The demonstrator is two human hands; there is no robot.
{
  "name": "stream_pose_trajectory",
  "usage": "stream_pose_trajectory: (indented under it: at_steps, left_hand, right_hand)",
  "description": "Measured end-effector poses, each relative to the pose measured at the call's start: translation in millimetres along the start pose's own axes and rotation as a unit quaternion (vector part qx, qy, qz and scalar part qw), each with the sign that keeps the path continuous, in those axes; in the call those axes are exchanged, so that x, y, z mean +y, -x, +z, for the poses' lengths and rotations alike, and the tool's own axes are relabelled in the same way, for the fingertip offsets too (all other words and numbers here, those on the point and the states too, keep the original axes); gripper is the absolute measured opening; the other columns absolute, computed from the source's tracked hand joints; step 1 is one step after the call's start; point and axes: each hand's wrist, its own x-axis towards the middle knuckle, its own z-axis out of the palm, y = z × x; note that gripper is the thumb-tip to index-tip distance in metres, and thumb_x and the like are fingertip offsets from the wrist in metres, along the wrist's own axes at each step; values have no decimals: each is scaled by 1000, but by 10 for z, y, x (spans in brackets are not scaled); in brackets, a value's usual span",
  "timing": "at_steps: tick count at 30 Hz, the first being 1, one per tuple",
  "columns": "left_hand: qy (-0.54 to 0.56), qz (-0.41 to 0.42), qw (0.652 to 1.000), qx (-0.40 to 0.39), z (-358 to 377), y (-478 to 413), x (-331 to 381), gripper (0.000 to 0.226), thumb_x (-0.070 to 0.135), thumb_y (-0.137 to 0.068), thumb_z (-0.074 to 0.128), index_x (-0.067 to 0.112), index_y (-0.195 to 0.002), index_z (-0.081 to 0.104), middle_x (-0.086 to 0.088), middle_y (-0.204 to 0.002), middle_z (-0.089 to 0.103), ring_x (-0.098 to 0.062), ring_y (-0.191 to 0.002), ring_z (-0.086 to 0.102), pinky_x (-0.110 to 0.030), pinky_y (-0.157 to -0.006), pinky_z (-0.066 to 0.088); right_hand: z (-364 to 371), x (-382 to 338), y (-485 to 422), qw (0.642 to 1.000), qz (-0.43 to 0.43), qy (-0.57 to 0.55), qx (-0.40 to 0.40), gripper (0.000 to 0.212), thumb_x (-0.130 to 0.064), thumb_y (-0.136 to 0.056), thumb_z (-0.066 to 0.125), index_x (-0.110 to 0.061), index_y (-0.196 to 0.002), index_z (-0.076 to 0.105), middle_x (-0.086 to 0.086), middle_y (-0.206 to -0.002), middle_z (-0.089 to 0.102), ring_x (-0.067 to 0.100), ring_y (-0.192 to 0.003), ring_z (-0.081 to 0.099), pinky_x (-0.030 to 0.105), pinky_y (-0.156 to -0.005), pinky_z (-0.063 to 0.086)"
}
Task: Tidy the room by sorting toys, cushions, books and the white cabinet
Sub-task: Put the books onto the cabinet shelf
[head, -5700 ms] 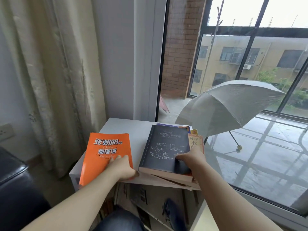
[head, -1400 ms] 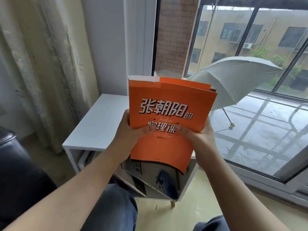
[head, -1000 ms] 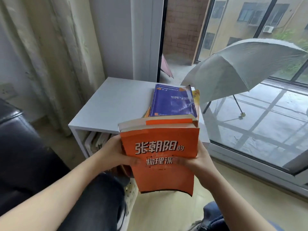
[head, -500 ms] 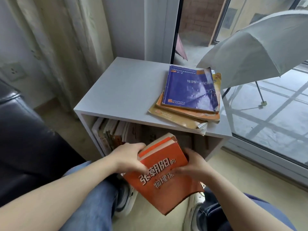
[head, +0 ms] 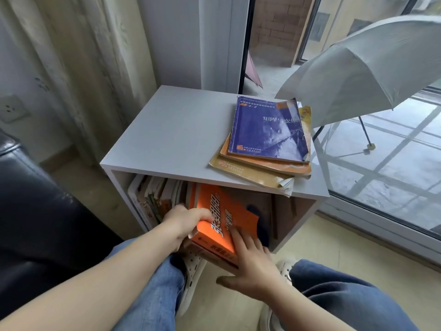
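Curling left fingers (head: 202, 217) round the orange book (head: 238, 217), right fingers (head: 239, 236) straight, pressing its cover

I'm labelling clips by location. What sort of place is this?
Likely a home living room beside a balcony: a white cabinet holding books, a dark sofa, and an open umbrella outside.

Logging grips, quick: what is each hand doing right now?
Left hand: closed around the edge of the orange book, holding it.
Right hand: open, straight fingers pressing on the same book.
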Motion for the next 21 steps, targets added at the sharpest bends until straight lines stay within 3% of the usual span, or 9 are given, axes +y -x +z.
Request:
stream_pose_trajectory:
  at_steps: [2, 3, 5, 10, 14, 16, 19, 21]
  left_hand:
    - [50, -16, 998, -27, 8, 6, -2, 48, 25, -73, 73, 1, -110, 55, -17, -84, 71, -26, -70, 68, -30, -60, 53]
    - [76, -25, 996, -35, 13, 10, -6, 47, 26, -74, 72, 1, -111, 57, -17, -85, 71, -27, -70, 68, -29, -59, 52]
    - [119, -40, 991, -46, 39, 24, 6, 43, 27, -76, 70, 2, -110, 60, -19, -87, 71, -27, -70, 67, -28, -57, 50]
    - [141, -36, 988, -47, 150, 43, 50, 46, 32, -77, 70, 4, -112, 59, -20, -94, 70, -29, -76, 67, -30, -63, 54]
    - [131, -35, 988, -69, 163, 5, 71, 60, 52, -77, 65, 7, -117, 58, -19, -97, 69, -27, -82, 68, -29, -59, 55]
    - [130, -32, 987, -89, 151, -5, 92, 57, 60, -82, 55, 11, -110, 61, -15, -97, 68, -26, -88, 67, -32, -61, 57]
    - [138, -45, 986, -81, 122, -64, 110, 39, 44, -96, 42, 11, -105, 61, -13, -98, 66, -26, -94, 63, -38, -64, 56]
    - [107, -61, 990, -73, 123, -129, 91, 25, 23, -99, 41, 6, -107, 58, -15, -102, 65, -26, -91, 62, -38, -64, 55]
  right_hand:
    - [10, 4, -17, 993, 4, 47, 108, 100, -58, -65, 66, -25, -145, 17, 2, -146, 33, 28, -126, 44, 46, -100, 39]
    - [13, 13, -22, 987, 0, 63, 149, 99, -57, -55, 70, -23, -139, 29, 4, -133, 50, 28, -109, 58, 46, -86, 49]
    - [38, 28, -44, 971, -11, 69, 228, 99, -47, -39, 80, -21, -127, 42, 5, -110, 64, 27, -85, 67, 43, -68, 55]
    - [23, 120, -141, 948, -31, 67, 309, 89, -28, -39, 91, -18, -116, 47, 6, -99, 71, 27, -82, 70, 41, -66, 57]
    - [-5, 202, -183, 947, -36, 31, 318, 76, -22, -41, 90, -18, -105, 50, 3, -85, 72, 24, -68, 70, 31, -55, 55]
    - [-51, 215, -200, 954, -6, 0, 299, 65, -22, -50, 85, -17, -107, 54, 1, -84, 71, 24, -69, 70, 26, -53, 50]
    - [-119, 228, -231, 966, 84, -56, 238, 52, -34, -79, 66, -21, -125, 48, -5, -112, 64, 20, -100, 63, 27, -71, 47]
    - [-111, 250, -235, 967, 105, -75, 222, 51, -38, -83, 60, -24, -129, 43, -7, -118, 60, 16, -106, 59, 27, -76, 47]
